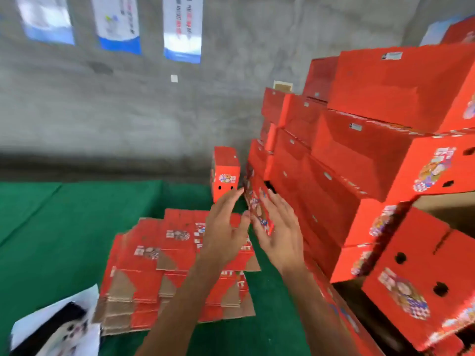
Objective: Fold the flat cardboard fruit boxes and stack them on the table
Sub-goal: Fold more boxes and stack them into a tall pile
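Note:
A pile of flat red cardboard boxes (164, 273) lies on the green table (64, 240) in front of me. Many folded red boxes (359, 163) are stacked in steps at the right. One folded box (225, 173) stands apart on end near the wall. My left hand (223, 232) and my right hand (280, 235) hover above the flat pile with straight, spread fingers, palms facing each other. Between them shows the printed end (257, 209) of a box in the stack. Neither hand grips anything, and the picture is blurred.
A grey concrete wall (128, 111) with blue and white posters (182, 27) stands behind the table. A white sheet with a dark picture (59, 327) lies at the front left. Green cloth is bare at the left.

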### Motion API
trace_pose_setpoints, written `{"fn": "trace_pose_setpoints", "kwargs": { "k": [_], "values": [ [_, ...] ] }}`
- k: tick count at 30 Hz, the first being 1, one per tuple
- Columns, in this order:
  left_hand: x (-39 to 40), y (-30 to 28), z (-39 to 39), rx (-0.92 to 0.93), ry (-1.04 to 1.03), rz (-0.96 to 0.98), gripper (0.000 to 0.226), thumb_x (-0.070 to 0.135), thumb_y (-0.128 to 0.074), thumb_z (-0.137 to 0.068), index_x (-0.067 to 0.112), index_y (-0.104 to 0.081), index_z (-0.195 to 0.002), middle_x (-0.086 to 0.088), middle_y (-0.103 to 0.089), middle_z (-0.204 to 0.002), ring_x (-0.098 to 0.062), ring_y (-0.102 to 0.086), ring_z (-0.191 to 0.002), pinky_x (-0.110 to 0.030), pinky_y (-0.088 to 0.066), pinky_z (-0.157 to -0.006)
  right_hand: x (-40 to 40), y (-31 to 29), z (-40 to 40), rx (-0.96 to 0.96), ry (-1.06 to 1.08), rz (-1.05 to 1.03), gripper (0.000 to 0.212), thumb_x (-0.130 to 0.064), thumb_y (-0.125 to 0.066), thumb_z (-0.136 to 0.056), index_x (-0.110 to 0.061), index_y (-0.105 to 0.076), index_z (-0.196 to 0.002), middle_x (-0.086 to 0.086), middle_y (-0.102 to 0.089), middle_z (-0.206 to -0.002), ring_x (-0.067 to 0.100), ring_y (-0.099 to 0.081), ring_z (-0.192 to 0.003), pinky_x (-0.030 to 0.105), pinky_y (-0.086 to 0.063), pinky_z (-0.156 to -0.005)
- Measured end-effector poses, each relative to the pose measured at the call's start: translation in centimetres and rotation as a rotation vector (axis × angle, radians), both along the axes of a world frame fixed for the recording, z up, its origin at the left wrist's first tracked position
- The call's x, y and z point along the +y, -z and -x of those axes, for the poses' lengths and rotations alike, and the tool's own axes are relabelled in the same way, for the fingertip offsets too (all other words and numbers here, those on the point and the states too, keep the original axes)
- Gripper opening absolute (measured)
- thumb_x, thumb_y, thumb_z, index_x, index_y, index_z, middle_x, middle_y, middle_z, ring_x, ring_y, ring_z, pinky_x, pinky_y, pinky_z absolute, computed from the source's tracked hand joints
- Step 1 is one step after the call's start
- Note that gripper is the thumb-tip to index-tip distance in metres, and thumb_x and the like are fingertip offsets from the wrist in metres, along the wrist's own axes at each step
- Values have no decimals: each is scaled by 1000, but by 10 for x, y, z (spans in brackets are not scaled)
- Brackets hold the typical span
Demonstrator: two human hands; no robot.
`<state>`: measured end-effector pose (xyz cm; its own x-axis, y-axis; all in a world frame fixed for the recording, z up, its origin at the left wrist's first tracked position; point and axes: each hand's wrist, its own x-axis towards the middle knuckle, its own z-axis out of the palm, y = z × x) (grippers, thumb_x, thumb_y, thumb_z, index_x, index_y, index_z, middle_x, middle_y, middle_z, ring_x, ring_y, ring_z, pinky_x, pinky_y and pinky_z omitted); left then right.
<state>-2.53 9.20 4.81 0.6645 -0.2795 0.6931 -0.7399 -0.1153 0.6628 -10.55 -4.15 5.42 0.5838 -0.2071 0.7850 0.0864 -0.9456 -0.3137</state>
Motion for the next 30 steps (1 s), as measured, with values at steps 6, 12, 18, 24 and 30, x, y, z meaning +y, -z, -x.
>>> {"fn": "trace_pose_setpoints", "kwargs": {
  "k": [6, 12, 18, 24, 30],
  "values": [
    [81, 107, -54, 347, -189, -314, 65, 32, -67, -94, 24, -43, -155, -4, -46, -154, -23, -41, -144, -49, -36, -117, 61, 112, -78, 405, -187, -132, 53, -34, -73, -96, -16, -59, -145, 7, -54, -152, 25, -49, -143, 50, -41, -115],
    [127, 197, -94, 714, -274, -601, 83, 31, -68, -94, 32, -19, -162, -5, -19, -167, -32, -19, -154, -57, -27, -122, 91, 225, -124, 901, -177, -227, 67, -52, -57, -101, -29, -34, -160, -2, -25, -169, 20, -23, -155, 42, -26, -124],
    [126, 242, -145, 823, -412, -635, 53, 23, -60, -95, 12, -45, -145, -9, -48, -141, -30, -54, -125, -47, -47, -105, 80, 280, -168, 1053, 24, -101, 78, -62, -34, -105, -20, -6, -165, 9, 4, -173, 28, 2, -160, 48, -6, -129],
    [108, 244, -180, 961, -513, -466, 34, 23, -51, -99, -4, -64, -117, -23, -67, -116, -42, -65, -106, -46, -51, -87, 79, 299, -187, 1028, -26, -103, 82, -68, -25, -103, -29, 12, -164, 1, 6, -173, 29, 7, -159, 49, 0, -128],
    [122, 242, -156, 1238, -33, -16, 23, 14, -50, -107, 1, -57, -124, -23, -67, -120, -35, -71, -104, -44, -63, -82, 34, 291, -143, 884, -22, -426, 85, -74, -44, -94, -26, -24, -162, 1, -20, -171, 23, -21, -156, 53, -24, -125]
  ]
}}
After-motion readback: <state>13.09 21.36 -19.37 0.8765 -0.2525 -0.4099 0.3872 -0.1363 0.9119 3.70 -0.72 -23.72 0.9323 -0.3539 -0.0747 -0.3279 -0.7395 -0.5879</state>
